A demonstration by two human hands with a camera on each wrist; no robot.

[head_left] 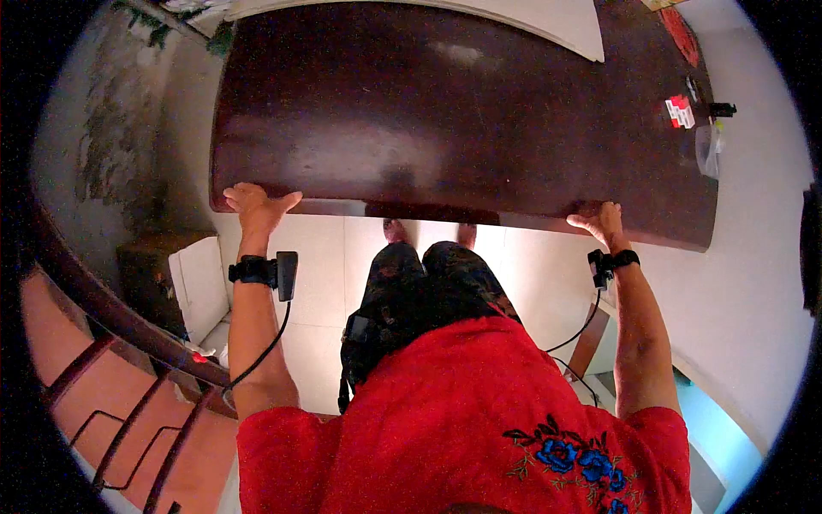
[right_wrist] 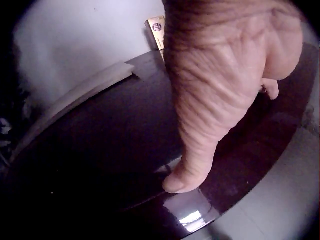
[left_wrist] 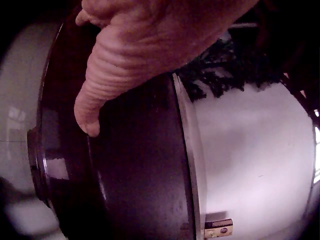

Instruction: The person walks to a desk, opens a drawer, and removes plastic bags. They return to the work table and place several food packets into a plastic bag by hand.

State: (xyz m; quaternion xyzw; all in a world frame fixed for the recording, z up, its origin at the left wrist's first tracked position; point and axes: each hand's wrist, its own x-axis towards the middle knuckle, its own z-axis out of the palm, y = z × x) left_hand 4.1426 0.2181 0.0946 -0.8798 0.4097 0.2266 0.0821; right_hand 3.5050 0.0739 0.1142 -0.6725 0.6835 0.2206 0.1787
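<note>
A dark, glossy table [head_left: 445,120] spans the head view. My left hand [head_left: 257,208] rests at its front edge near the left corner, thumb stretched inward. Further right, my right hand [head_left: 602,223] touches the same edge, its thumb pointing left and its other fingers partly hidden. In the left wrist view, the thumb of my left hand [left_wrist: 120,60] lies against the dark tabletop [left_wrist: 145,150]. The right wrist view has my right hand [right_wrist: 220,75] with its thumb tip down on the tabletop [right_wrist: 110,145]. Neither hand has a loose object in it.
A pale board [head_left: 548,21] lies along the table's far side. At the right end are a red and white packet [head_left: 679,112], a clear container [head_left: 707,150] and a small black item [head_left: 723,110]. A cabinet [head_left: 154,278] stands at the left, below the table's level.
</note>
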